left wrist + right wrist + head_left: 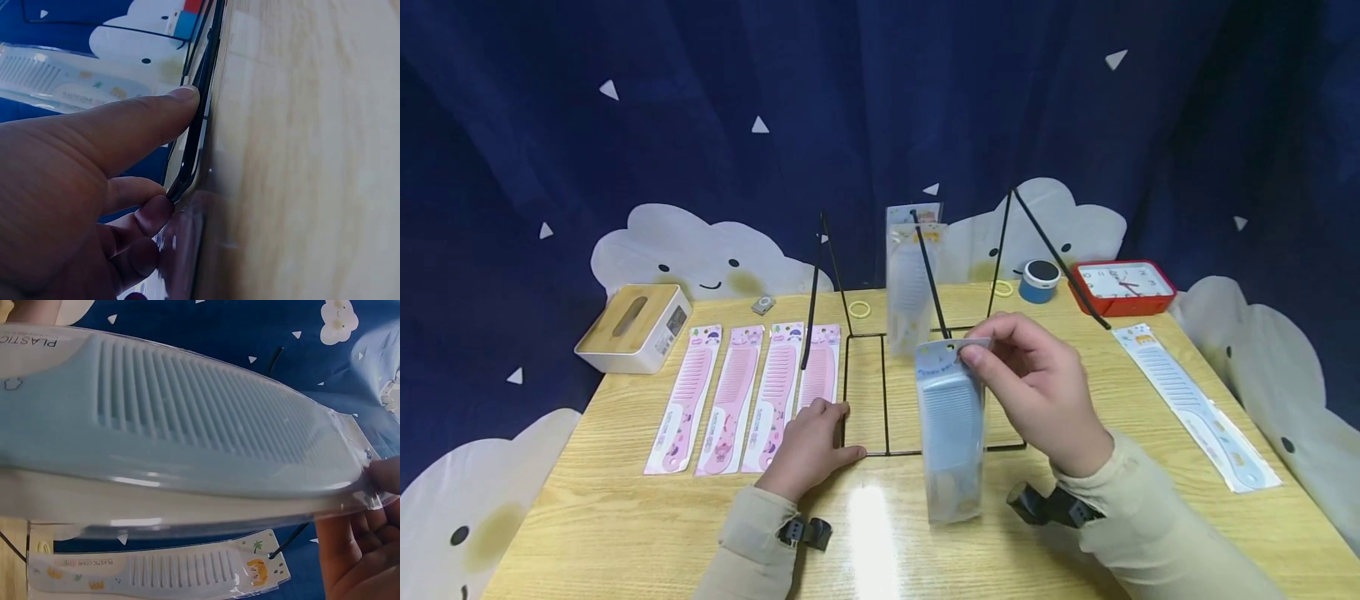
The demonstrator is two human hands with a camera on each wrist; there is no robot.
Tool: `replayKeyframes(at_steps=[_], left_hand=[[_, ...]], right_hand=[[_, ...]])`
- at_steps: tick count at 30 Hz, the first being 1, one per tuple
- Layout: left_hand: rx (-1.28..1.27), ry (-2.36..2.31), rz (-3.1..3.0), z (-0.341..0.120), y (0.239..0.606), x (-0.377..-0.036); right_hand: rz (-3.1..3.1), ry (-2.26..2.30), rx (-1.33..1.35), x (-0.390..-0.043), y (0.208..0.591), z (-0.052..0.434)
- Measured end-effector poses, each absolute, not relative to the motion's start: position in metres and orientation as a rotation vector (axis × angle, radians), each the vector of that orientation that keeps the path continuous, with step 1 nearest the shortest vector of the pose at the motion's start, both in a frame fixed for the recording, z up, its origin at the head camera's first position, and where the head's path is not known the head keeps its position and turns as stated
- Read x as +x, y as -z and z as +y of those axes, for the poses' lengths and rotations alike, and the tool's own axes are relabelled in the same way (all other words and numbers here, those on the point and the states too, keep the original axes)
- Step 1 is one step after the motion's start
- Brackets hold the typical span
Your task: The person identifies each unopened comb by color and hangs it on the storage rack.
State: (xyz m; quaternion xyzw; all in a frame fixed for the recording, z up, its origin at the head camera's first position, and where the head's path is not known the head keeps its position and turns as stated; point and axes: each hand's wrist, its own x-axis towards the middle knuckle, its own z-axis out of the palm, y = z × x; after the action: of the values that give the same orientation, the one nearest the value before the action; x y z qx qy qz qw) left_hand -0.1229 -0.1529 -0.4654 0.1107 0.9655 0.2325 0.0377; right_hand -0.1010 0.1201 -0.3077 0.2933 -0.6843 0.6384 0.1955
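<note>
Right hand [1037,392] pinches the top edge of a packaged blue comb [953,433] between thumb and fingertips; the pack hangs down from the pinch, clear of the wooden table [625,533], in front of the black wire display rack [880,392]. The top of the pack sits at the tip of the rack's middle hook arm [929,279]. In the right wrist view the comb's teeth and the printed word "PLASTIC" on the sleeve fill the frame, with the fingers [369,550] at the pack's hanging end.

Left hand [811,446] rests on the table at the front left corner of the rack's base. Fingers lie flat and relaxed against the base wire; in the left wrist view the index fingertip [181,100] touches the wire, with nothing clenched in the hand.

A second blue comb pack [912,287] already hangs on the middle hook arm, behind the held one.

Left of the rack: four pink comb packs [752,396] lie side by side, flat on the table. Further left, a tissue box with wooden lid [636,327]. Right of the rack: one more blue comb pack [1195,404] flat on the table. Behind the rack's right side: a small blue round speaker [1040,281] and a red clock [1122,287]; two yellow rings [859,309] lie near the rack's rear.
</note>
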Motion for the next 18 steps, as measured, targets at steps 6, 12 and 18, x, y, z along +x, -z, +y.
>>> replayKeyframes(at_steps=[6,12,18], left_hand=[[0.340,-0.723,2.966,-0.153,0.466,-0.123],[0.339,-0.723,2.971,-0.153,0.467,-0.124],[0.331,-0.730,2.962,-0.152,0.467,-0.124]], right_hand=[[-1.940,-1.769,0.796,-0.111,0.308,0.116],[-2.008,-1.727,0.700,-0.125,0.310,0.113],[-1.993,-1.750,0.664,-0.141,0.312,0.108]])
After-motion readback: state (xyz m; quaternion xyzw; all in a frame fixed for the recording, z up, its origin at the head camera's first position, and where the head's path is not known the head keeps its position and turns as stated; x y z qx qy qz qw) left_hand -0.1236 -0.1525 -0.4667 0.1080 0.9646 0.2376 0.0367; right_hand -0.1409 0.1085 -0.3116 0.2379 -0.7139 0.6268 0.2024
